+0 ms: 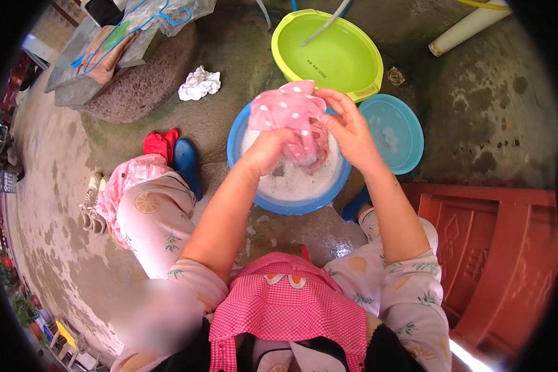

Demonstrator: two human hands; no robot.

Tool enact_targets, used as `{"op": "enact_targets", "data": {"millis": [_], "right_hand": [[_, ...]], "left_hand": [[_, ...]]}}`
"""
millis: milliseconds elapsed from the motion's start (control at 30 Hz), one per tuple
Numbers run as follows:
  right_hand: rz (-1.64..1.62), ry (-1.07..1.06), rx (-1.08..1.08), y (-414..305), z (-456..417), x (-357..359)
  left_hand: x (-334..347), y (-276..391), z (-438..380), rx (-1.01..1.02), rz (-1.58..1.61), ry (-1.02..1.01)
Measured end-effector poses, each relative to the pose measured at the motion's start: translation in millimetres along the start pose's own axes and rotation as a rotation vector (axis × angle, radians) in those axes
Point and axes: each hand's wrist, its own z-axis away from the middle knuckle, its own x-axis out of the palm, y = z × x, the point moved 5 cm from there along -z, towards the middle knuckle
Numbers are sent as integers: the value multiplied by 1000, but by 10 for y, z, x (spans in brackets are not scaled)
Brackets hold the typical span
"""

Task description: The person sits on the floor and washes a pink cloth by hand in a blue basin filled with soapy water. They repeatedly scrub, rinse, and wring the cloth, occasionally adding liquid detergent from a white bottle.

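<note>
A wet pink cloth with white dots (286, 109) is bunched up over a blue basin (288, 207) of foamy water (290, 188). My left hand (270, 151) grips its lower left part, with the fingertips hidden in the folds. At the cloth's right edge, my right hand (349, 126) pinches the fabric between thumb and curved fingers. The cloth's lower end hangs down close to the suds; whether it touches them I cannot tell.
Behind stands a lime-green tub (328, 56) of water with a hose (325, 23) in it. A small turquoise basin (411, 135) sits right, near a red panelled door (483, 251). Crumpled white cloth (200, 83), a stone slab (81, 93) and shoes (93, 204) lie left.
</note>
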Motion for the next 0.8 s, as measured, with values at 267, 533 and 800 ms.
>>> {"op": "enact_targets", "data": {"millis": [267,533,800], "right_hand": [[69,-294,395,1561,343,-265],[-266,-90,361,776,320,-710],[-495,-53,318,504,248,-646]], "left_hand": [[124,520,109,188,248,-87],[-263,529,133,303,28,207],[-594,95,-17,17,151,255]]}}
